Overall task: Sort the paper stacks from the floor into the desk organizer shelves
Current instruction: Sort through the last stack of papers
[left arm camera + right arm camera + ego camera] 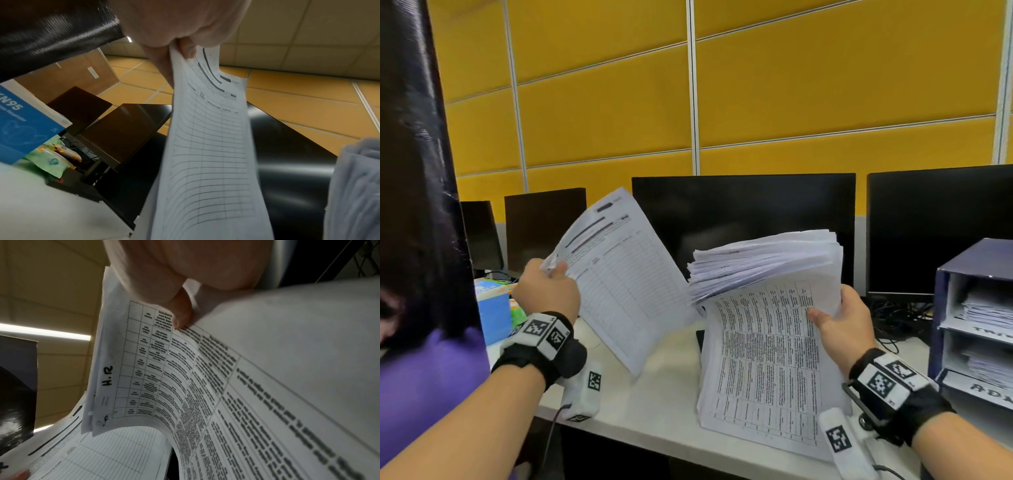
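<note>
So the right hand (840, 330) grips the big paper stack (767, 342), stood on its edge on the desk (664, 404), probably so the pages fan open for checking. At its 9 o'clock, the left hand (548, 291) pinches a thin form bundle (619, 274) peeled away, likely for sorting. The organizer (976, 325) waits at 3 o'clock.

"kn95" stands in white letters on the blue box (24, 128) at the left, seen from the left wrist. "h.r" is handwritten in black marker in the margin of the table-printed sheet (205, 386), seen from the right wrist. the desk organizer (941, 308) carries shelf labels cut off at the frame edge; the lower one seems to begin "rd". all other print on the papers is too blurred to read.
</note>
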A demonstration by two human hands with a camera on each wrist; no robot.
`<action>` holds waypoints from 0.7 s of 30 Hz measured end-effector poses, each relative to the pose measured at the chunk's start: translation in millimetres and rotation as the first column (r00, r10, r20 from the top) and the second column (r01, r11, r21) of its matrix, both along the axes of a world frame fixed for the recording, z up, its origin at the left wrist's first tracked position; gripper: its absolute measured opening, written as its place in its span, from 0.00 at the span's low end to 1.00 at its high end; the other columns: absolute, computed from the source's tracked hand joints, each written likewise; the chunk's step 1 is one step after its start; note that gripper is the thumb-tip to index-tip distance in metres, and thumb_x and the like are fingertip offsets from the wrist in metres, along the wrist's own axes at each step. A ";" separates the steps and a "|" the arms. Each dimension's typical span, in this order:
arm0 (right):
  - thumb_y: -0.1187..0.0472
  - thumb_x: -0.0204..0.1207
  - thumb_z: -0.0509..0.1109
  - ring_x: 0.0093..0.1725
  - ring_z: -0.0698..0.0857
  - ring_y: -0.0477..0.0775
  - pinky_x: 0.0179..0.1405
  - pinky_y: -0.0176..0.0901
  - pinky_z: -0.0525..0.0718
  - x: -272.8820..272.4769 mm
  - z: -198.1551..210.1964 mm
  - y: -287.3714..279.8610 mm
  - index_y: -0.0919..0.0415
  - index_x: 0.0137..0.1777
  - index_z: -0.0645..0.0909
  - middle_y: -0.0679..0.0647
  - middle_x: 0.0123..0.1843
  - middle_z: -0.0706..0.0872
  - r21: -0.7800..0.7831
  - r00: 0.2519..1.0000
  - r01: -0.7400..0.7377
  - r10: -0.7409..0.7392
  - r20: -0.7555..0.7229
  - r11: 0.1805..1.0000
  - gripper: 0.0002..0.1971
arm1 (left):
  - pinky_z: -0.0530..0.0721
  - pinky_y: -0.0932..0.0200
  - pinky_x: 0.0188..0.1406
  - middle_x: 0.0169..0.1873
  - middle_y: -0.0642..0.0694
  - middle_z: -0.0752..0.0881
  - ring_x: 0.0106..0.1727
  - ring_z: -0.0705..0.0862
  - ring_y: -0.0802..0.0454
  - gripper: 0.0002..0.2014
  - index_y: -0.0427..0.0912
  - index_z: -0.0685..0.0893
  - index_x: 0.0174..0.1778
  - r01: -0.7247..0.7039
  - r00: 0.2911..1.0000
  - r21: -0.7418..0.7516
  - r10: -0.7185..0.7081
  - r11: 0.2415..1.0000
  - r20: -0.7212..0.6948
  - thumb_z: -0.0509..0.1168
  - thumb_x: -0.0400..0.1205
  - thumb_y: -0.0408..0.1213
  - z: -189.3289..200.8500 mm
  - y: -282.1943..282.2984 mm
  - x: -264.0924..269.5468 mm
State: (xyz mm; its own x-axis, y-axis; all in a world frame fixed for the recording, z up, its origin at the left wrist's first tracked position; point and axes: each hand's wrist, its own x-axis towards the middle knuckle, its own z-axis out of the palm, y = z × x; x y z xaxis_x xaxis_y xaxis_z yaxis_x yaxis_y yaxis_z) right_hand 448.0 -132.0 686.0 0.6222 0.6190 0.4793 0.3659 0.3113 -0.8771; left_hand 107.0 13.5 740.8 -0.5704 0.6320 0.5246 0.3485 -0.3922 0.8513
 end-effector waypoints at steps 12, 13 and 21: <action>0.76 0.75 0.68 0.52 0.87 0.50 0.51 0.44 0.83 -2.5 5.3 -7.3 0.54 0.57 0.78 0.53 0.52 0.88 0.045 0.987 -0.159 0.160 -0.017 0.986 0.18 | 0.77 0.51 0.37 0.30 0.42 0.79 0.34 0.77 0.46 0.11 0.37 0.77 0.31 0.527 0.850 0.063 -0.523 0.848 -0.070 0.70 0.77 0.29 0.0 -13.0 60.0; 0.77 0.75 0.68 0.53 0.87 0.51 0.54 0.47 0.83 -1.6 5.0 -6.9 0.53 0.57 0.78 0.53 0.53 0.88 0.049 0.986 -0.163 0.164 -0.018 0.985 0.18 | 0.76 0.53 0.35 0.29 0.42 0.79 0.33 0.76 0.48 0.11 0.38 0.77 0.30 0.593 0.804 0.050 -0.588 0.803 -0.091 0.70 0.77 0.28 0.9 -19.2 70.4; 0.74 0.76 0.69 0.53 0.87 0.59 0.56 0.57 0.85 10.8 1.9 -0.2 0.58 0.60 0.77 0.58 0.53 0.87 0.025 0.992 -0.118 0.119 -0.051 0.993 0.16 | 0.87 0.56 0.49 0.48 0.42 0.91 0.49 0.90 0.50 0.09 0.39 0.86 0.58 0.889 0.456 -0.021 -0.888 0.458 -0.059 0.63 0.85 0.32 -16.5 -33.4 120.6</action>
